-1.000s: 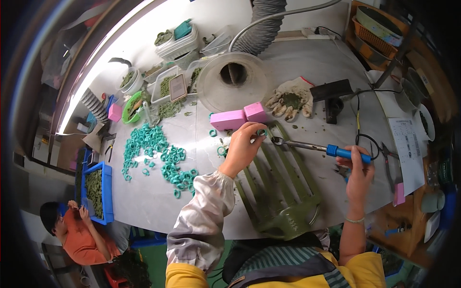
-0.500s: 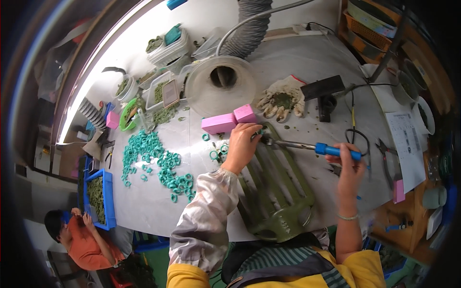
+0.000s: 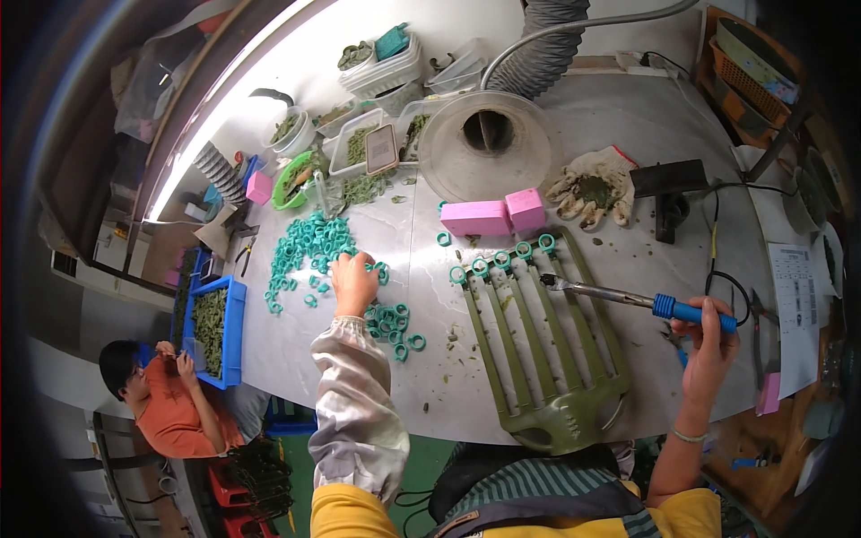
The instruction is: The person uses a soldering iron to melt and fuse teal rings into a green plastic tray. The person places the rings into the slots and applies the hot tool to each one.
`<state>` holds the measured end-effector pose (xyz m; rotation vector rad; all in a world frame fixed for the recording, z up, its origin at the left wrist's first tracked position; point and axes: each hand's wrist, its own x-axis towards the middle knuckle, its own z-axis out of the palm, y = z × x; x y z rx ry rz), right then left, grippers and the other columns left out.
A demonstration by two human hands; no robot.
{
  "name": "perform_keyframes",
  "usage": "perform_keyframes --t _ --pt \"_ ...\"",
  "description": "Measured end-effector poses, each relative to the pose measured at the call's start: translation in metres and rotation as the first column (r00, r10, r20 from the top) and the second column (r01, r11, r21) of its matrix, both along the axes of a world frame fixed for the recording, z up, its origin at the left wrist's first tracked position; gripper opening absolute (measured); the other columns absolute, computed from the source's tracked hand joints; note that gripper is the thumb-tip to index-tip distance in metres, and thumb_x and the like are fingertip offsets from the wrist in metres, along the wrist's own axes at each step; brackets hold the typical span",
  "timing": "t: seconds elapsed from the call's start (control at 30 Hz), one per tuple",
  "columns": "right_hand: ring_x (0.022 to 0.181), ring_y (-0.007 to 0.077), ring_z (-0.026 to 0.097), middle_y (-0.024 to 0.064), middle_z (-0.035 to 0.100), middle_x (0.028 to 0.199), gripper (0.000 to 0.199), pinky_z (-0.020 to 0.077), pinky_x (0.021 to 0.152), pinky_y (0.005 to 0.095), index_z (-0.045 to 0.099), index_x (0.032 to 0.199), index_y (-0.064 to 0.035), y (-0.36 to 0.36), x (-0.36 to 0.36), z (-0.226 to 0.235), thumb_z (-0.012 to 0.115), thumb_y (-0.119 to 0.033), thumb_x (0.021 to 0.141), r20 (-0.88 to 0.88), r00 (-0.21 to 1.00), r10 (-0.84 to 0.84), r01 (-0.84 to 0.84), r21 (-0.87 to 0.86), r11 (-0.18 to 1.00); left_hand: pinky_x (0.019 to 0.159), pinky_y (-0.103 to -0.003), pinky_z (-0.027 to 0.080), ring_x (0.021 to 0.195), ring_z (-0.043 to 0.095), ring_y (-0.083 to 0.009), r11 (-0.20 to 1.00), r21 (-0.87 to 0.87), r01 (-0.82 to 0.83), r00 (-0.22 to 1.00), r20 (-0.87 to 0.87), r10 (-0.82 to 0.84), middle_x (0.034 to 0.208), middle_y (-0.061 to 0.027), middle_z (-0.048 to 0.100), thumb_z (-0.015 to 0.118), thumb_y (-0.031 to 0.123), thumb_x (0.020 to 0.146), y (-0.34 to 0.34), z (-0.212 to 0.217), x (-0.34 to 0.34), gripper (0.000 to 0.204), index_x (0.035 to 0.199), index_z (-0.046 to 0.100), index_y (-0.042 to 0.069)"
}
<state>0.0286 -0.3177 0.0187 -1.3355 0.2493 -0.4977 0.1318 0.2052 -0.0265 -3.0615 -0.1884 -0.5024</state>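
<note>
My right hand [image 3: 706, 345] is closed around the blue handle of a soldering iron [image 3: 619, 295]. The iron's dark tip hovers over or rests on an olive-green slatted plastic part [image 3: 563, 411]; contact is unclear. Several teal rings [image 3: 481, 266] sit at the far ends of its slats. Over to the left, my left hand [image 3: 355, 287] has its fingers bent down into a pile of loose teal rings [image 3: 309, 242]. What its fingertips pinch, if anything, is hidden. Two pink blocks [image 3: 475, 218] stand just behind the green part.
Behind the blocks is a clear funnel-shaped extractor hood [image 3: 489, 184] with a grey hose. A soiled glove [image 3: 592, 188] and a black stand [image 3: 668, 184] lie to the right. The iron's cord loops there. At far left, a co-worker [image 3: 170, 403] sits by a blue crate [image 3: 235, 332].
My left hand has left the far end of the green part and moved left to the ring pile. The iron stays in my right hand. The whole view has shifted.
</note>
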Motion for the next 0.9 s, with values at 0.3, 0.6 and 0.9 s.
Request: perform_keyframes --t 0.3,0.6,0.9 --pt "0.065 0.0168 0.068 0.0094 0.068 0.085 0.026 0.0583 0.064 0.03 0.065 0.096 0.0031 -0.008 -0.005 0.006 0.061 -0.022 0.096 -0.01 0.998 -0.062 0.061 -0.051 0.997 0.074 -0.034 0.055 0.089 0.067 -0.0236 0.479 -0.855 0.2 0.969 0.101 -0.224 0.102 -0.0115 0.064 0.071 0.006 0.085 -0.087 0.016 0.004 0.018 0.102 0.067 0.003" --pt "0.072 0.0178 0.071 0.01 0.07 0.087 0.029 0.0586 0.069 0.0309 0.066 0.099 0.0037 -0.015 0.009 -0.003 0.06 -0.025 0.098 0.031 0.998 -0.046 0.049 -0.117 0.992 0.079 -0.033 0.05 0.09 0.062 -0.0229 0.449 -0.74 0.501 0.81 0.218 -0.545 0.104 -0.0089 0.067 0.072 0.007 0.083 -0.256 0.031 0.027 0.025 0.108 0.069 0.003" --pt "0.072 0.0176 0.071 0.0102 0.07 0.083 0.029 0.0593 0.069 0.0304 0.066 0.1 0.0048 -0.011 0.023 -0.023 0.059 -0.023 0.098 0.04 0.997 -0.066 0.068 -0.044 0.997 0.089 -0.037 0.04 0.094 0.055 -0.0242 0.679 -0.456 0.576 0.816 0.264 -0.514 0.107 -0.0005 0.071 0.077 0.016 0.078 -0.29 -0.004 0.04 0.029 0.106 0.073 0.013"
